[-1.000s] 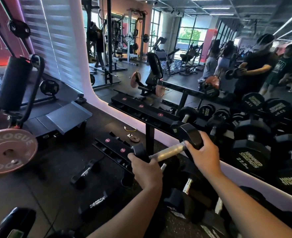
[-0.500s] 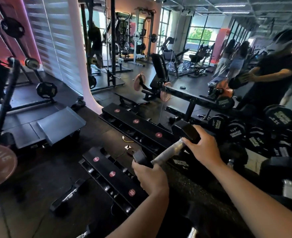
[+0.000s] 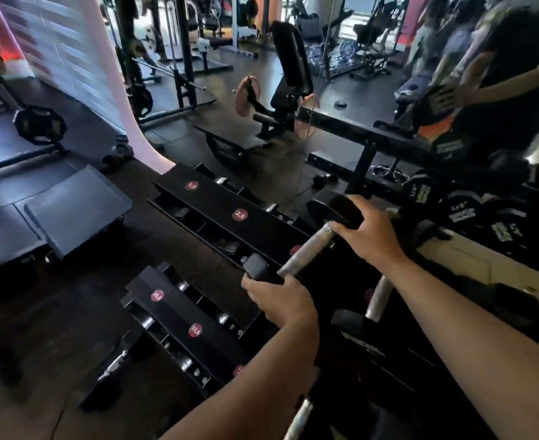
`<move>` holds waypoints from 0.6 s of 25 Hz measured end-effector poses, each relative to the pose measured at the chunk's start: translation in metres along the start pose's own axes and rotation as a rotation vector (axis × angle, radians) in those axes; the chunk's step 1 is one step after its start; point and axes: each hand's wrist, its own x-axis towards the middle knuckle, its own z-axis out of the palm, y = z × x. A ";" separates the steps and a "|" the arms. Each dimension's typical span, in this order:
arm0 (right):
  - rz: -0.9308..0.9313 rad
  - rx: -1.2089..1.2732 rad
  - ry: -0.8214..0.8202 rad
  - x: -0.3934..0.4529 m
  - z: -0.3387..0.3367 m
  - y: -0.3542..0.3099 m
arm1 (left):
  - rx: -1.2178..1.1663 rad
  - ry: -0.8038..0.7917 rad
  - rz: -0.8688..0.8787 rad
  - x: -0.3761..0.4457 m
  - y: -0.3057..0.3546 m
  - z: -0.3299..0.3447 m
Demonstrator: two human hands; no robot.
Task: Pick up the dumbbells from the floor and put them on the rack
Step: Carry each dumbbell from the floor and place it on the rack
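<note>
I hold one black dumbbell (image 3: 306, 249) with a silver knurled handle in both hands, tilted over the rack. My left hand (image 3: 282, 301) grips its near black head. My right hand (image 3: 368, 235) grips its far head. Beneath it runs the upper shelf of the black dumbbell rack (image 3: 217, 201), marked with red 2.5 stickers; the lower shelf (image 3: 173, 309) carries red 22.5 stickers. Another dumbbell (image 3: 377, 300) rests on the rack just right of my left forearm, and a further silver handle (image 3: 298, 420) shows at the bottom edge.
A mirror behind the rack reflects racked dumbbells (image 3: 496, 217) and a person (image 3: 515, 68) holding a dumbbell. A grey platform (image 3: 71, 208) lies on the floor to the left. A plate-loaded machine (image 3: 280, 90) stands beyond the rack. Dark rubber floor (image 3: 55, 328) spreads lower left.
The view has dropped and closed in on the rack. Both hands have carried the dumbbell lower and over the upper shelf, keeping the same grip on its heads.
</note>
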 end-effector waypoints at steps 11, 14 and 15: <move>0.044 0.055 -0.195 0.080 0.058 0.089 | 0.012 0.118 -0.131 0.048 -0.017 0.095; 0.068 0.092 -0.213 0.088 0.072 0.105 | 0.016 0.153 -0.140 0.057 -0.020 0.109; 0.066 0.097 -0.217 0.091 0.076 0.108 | 0.015 0.169 -0.141 0.062 -0.020 0.113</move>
